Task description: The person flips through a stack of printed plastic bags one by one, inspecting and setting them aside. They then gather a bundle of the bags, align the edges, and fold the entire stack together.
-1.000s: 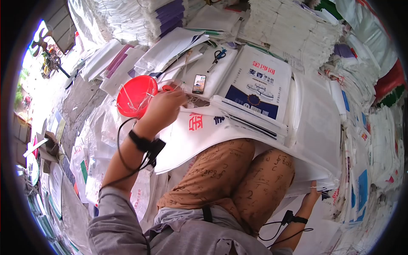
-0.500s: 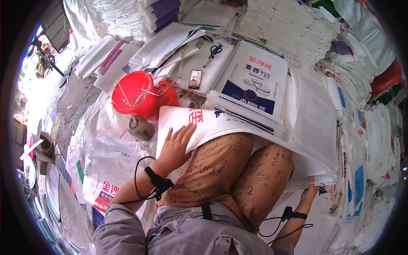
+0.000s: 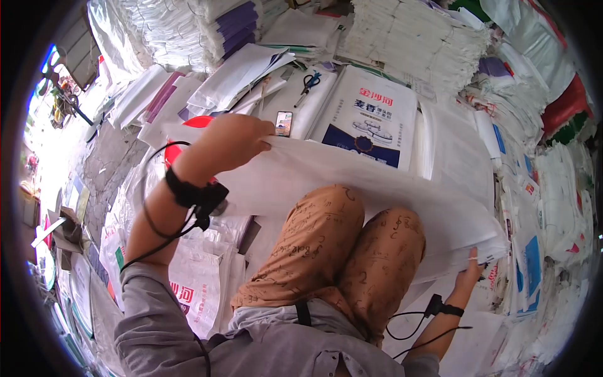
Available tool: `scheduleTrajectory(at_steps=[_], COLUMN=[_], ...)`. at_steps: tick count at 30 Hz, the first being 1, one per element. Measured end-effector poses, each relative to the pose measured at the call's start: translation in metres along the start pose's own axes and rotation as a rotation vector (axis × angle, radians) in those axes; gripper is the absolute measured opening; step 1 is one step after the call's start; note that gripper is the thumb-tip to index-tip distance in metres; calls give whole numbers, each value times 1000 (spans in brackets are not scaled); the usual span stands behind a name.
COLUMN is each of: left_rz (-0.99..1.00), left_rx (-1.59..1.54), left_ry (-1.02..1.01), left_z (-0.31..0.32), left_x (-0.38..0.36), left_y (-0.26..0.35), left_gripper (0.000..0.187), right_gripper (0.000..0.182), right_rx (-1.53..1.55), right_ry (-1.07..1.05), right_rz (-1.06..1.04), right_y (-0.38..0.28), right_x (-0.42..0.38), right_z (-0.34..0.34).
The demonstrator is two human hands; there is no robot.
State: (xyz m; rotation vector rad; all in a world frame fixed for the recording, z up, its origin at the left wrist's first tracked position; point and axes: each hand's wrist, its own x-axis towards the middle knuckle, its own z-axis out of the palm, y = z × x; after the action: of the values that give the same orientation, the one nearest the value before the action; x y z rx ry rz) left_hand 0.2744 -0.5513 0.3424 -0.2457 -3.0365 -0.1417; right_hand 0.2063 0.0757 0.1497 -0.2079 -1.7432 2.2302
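Note:
A white woven sack [image 3: 377, 188] is lifted and stretched across above my knees, its plain side showing. My left hand [image 3: 242, 141] is closed on its upper left edge, raised in front of the red basin. At the right, my right hand [image 3: 470, 270] pinches the sack's lower right corner. Behind the sack lies a stack topped by a printed sack [image 3: 370, 116] with red and blue lettering.
A phone [image 3: 284, 124] and blue-handled scissors [image 3: 310, 81] lie beyond my left hand. Part of a red basin [image 3: 173, 154] shows behind my forearm. Bundled sacks [image 3: 418, 41] are piled at the back, with more stacks [image 3: 562, 207] at the right.
My left hand has gone from lying flat on the sack to gripping its edge, raised up and away from me. The sack's printed face is now hidden. My right hand has shifted slightly, still at the corner.

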Motion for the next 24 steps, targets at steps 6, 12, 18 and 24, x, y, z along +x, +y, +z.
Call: scheduleTrajectory(at_steps=[6,12,18,24], left_rz=[-85,-155,-202,-106], left_rx=[-45,-213,-265,-488], left_ry=[-313,-250,-214,-206], left_z=[45,31,27,34], left_x=[-14,-50,-64,-67], left_y=[-9,5,20,22], left_gripper=[31,27,24,24], right_gripper=[58,63,58,51], right_rx=[-204,-122,-140,-50], right_ry=[36,46,59,106], right_rz=[36,53,48,47], right_y=[39,13,22,55], right_x=[10,2,3,4], right_z=[-19,-4,-5,-46])
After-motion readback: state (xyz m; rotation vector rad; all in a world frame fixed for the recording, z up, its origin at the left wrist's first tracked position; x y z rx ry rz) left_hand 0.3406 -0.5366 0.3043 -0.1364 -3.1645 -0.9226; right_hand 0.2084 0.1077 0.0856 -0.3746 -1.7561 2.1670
